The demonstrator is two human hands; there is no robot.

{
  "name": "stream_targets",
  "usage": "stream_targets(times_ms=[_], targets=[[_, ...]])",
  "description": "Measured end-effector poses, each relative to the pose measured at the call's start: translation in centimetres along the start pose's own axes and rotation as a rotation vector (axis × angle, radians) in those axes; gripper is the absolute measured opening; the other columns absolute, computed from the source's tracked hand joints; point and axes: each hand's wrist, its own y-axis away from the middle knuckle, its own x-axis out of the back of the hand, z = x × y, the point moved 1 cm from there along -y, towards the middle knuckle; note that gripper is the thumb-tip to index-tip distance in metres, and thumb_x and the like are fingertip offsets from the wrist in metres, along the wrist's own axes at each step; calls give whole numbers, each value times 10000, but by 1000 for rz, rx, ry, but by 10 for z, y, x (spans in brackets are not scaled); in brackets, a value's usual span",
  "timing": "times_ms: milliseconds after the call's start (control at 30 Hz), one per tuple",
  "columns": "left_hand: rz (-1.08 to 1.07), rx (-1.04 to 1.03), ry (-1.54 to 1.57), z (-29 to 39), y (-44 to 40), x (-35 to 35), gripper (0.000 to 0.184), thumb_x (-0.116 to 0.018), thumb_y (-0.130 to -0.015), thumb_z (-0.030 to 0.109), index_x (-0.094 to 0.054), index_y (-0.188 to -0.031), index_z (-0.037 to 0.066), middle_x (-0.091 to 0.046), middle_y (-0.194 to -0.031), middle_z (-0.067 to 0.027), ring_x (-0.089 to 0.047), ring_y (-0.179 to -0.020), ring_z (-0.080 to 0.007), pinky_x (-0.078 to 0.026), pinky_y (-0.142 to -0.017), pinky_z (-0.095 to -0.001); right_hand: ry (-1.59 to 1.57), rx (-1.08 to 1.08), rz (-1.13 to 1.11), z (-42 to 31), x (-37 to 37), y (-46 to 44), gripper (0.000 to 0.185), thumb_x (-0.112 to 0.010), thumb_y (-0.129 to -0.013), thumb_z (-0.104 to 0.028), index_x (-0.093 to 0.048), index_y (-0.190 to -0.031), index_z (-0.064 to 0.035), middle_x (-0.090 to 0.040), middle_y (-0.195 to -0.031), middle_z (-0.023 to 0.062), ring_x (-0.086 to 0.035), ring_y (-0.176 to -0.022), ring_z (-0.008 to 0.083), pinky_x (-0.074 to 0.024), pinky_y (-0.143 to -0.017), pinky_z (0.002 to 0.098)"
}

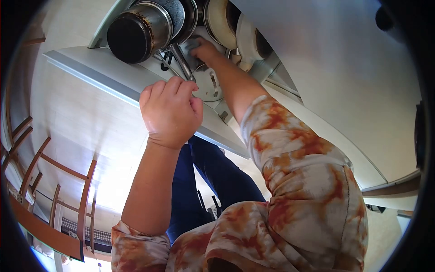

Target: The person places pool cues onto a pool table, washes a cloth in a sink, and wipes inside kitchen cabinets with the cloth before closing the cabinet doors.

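My right hand (pixel 206 51) reaches into an open drawer among the cookware, its fingers closed on something grey that I cannot make out. Just below it lies a glass lid (pixel 209 84) with a metal handle. A steel pot (pixel 152 27) with a blackened base is tipped on its side at the drawer's left, other pans beside it. Cream-coloured pans (pixel 219 22) stand right of my right hand. My left hand (pixel 172 109) is raised near the drawer's front edge, fingers curled; whether anything is inside them is hidden.
The drawer front (pixel 95 77) runs diagonally below the pots. A pale cabinet panel (pixel 344 81) fills the right side. Wooden chairs (pixel 86 195) stand at the lower left. My legs in dark blue trousers (pixel 222 172) are below the drawer.
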Motion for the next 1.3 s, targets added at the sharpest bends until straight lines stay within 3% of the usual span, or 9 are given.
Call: stream_targets(times_ms=[333, 667, 867, 933, 1000, 1067, 1167, 1233, 1300], targets=[[31, -31, -23, 9, -3, 19, 258, -568, -668, 83, -635, -889, 198, -591, -1000, 31, -506, -1045, -233, -336, -972, -418, -1324, -192, 175, -1, 67, 203, 340, -487, -685, 119, -549, -1017, 84, -588, -932, 144, -581, -914, 274, -481, -829, 385], [59, 1265, 1403, 44, 84, 26, 554, -461, -813, 28, -328, -1349, -11, -364, -1356, -137, -458, -1114, -273, -449, -848, -404, -664, -397, 203, 55, 103, 375, 611, -414, -663, 102, -417, -1262, -21, -546, -1036, 136, -559, -955, 279, -489, -814, 417], [-197, 1332, 1263, 35, 63, 24, 279, -476, -787, 19, -490, -1064, 46, -445, -874, -61, -461, -786, -181, -494, -749, -391, -686, -410, 277, 86, 105, 424, 585, -445, -672, 69, -425, -1250, -19, -548, -1019, 134, -558, -905, 253, -499, -768, 386], [-366, 1251, 1083, 37, 51, 31, 275, -478, -810, 87, -535, -1067, 11, -535, -777, -86, -534, -731, -209, -506, -728, -382, -757, -416, 273, 91, 103, 430, 584, -450, -669, 66, -430, -1247, -15, -551, -1008, 130, -562, -894, 248, -505, -752, 380], [-1155, 402, -19, 46, 19, 43, 256, -474, -832, 165, -595, -999, 13, -612, -681, -108, -605, -663, -242, -518, -683, -372, -822, -450, 280, 87, 100, 435, 629, -421, -628, 89, -437, -1249, -14, -546, -1041, 130, -544, -947, 276, -487, -842, 431], [-1144, 634, 51, 66, -3, 38, 250, -463, -852, 198, -612, -917, 9, -648, -632, -115, -648, -646, -268, -521, -644, -389, -896, -433, 303, 88, 97, 435, 629, -417, -621, 96, -451, -1240, -11, -555, -1031, 129, -556, -936, 276, -502, -825, 412], [-905, -216, -105, 51, -24, -51, 243, -464, -864, 187, -638, -865, 17, -677, -730, -128, -652, -687, -284, -521, -644, -406, -935, -403, 320, 101, 89, 430, 672, -416, -595, 107, -452, -1255, -14, -573, -1026, 129, -576, -920, 266, -522, -781, 357], [-918, 1016, 397, 46, -21, -116, 289, -465, -891, 266, -630, -992, 52, -621, -795, -120, -585, -619, -253, -486, -527, -421, -942, -390, 294, 120, 77, 429, 690, -425, -619, 92, -415, -1301, -14, -572, -1092, 138, -573, -981, 270, -511, -809, 361], [-920, 1143, 263, 20, -4, -194, 276, -464, -893, 264, -610, -986, 49, -609, -803, -116, -563, -621, -245, -478, -524, -429, -883, -438, 308, 141, 59, 439, 699, -418, -608, 94, -425, -1298, -20, -574, -1097, 135, -572, -993, 271, -510, -821, 367]])
